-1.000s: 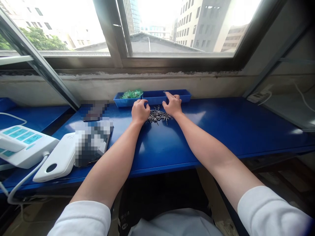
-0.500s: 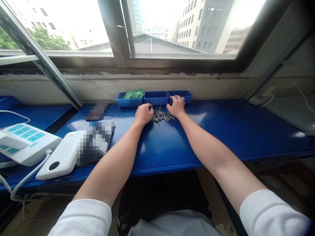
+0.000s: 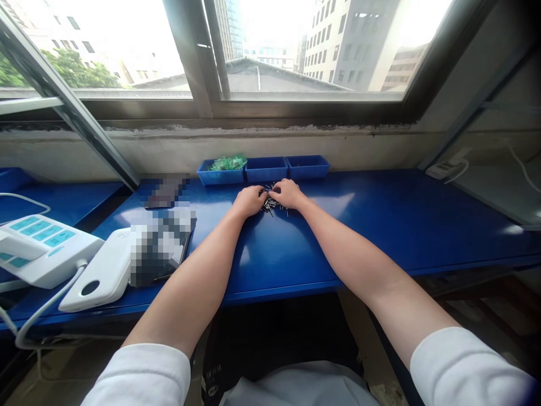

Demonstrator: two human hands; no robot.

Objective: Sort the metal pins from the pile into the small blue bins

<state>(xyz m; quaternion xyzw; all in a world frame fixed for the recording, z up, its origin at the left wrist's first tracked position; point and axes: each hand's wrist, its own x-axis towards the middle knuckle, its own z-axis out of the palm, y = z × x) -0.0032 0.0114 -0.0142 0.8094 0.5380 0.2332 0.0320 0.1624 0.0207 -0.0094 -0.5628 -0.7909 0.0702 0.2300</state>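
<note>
Apparently best worked by light, single-piece pinches: slim metal pieces (image 3: 270,206) heaped on blue tabletop (image 3: 279,254), left hand (image 3: 249,201) and right hand (image 3: 291,194) over them, fingers curled, clamped or not, can't tell.

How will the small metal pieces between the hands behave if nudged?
The metal pieces look slim and shiny, so probably stiff and slippery. Loosely heaped on the glossy table, they may scatter or roll.

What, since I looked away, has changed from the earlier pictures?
The right hand moved left from the right-hand blue bin to the metal pieces, near the left hand. Any grip is hidden. The green-filled bin and white device stayed put.
</note>
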